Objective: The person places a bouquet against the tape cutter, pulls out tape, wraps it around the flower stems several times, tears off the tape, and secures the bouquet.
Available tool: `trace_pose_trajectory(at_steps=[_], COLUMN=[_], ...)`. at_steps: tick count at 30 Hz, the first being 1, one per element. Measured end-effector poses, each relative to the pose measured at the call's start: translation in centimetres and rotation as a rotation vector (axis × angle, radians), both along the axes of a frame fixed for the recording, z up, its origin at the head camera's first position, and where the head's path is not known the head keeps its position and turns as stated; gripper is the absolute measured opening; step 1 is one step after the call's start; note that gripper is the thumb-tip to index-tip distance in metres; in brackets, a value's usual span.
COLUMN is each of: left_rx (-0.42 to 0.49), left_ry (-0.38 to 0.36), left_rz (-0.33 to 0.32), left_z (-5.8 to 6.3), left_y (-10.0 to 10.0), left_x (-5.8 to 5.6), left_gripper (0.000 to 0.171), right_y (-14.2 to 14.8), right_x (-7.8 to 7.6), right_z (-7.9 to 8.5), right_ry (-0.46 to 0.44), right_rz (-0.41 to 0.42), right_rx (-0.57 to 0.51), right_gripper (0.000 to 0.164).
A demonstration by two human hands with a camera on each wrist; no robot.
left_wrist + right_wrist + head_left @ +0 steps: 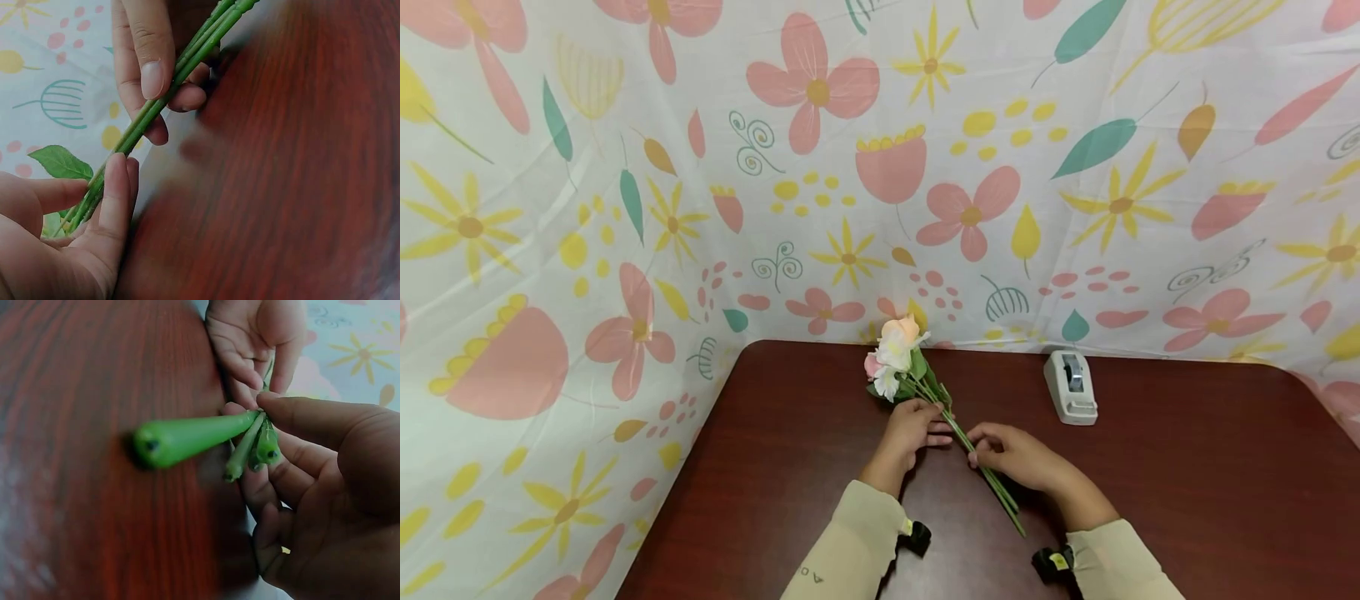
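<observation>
A small bunch of flowers with a peach bloom [901,328], white blooms [895,352] and a pink bloom [872,364] lies slantwise in both hands, heads toward the back. Just below the leaves [919,363], the left hand [912,433] holds the bunch between thumb and fingers. Lower down, the right hand [1026,457] pinches the green stems [1000,492]. In the left wrist view, the right thumb presses the stems [144,117] against the fingers. Seen from the right wrist, several stem ends [187,439] fan out toward the camera, each with a dark centre.
A white tape dispenser [1070,387] stands at the back of the dark red-brown table [1187,467], right of the hands. Behind and left of the table hangs a flower-patterned cloth [820,208]. Black wrist straps [916,540] show at both sleeves.
</observation>
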State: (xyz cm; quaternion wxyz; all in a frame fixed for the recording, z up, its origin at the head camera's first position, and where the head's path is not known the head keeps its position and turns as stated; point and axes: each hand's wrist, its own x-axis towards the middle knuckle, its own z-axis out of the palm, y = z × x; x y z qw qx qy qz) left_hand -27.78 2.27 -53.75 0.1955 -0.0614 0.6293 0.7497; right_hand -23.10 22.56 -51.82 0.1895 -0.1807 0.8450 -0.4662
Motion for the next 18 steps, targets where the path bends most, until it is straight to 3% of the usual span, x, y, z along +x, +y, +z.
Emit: trace_pose_trajectory(at_steps=[12, 18], left_rx=[-0.011, -0.079], left_ry=[-0.007, -0.002], left_rz=[-0.023, -0.035], left_z=[-0.32, -0.18], left_y=[0.09, -0.12], left_x=[0.08, 0.08], left_gripper=[0.021, 0.023], right_y=[0.42, 0.33], right_x=[0.12, 0.12], right_z=[-0.43, -0.22], right_ry=[-0.027, -0.027], right_rz=[0.016, 0.027], right_rx=[-0.042, -0.042], right_gripper=[0.027, 0.028])
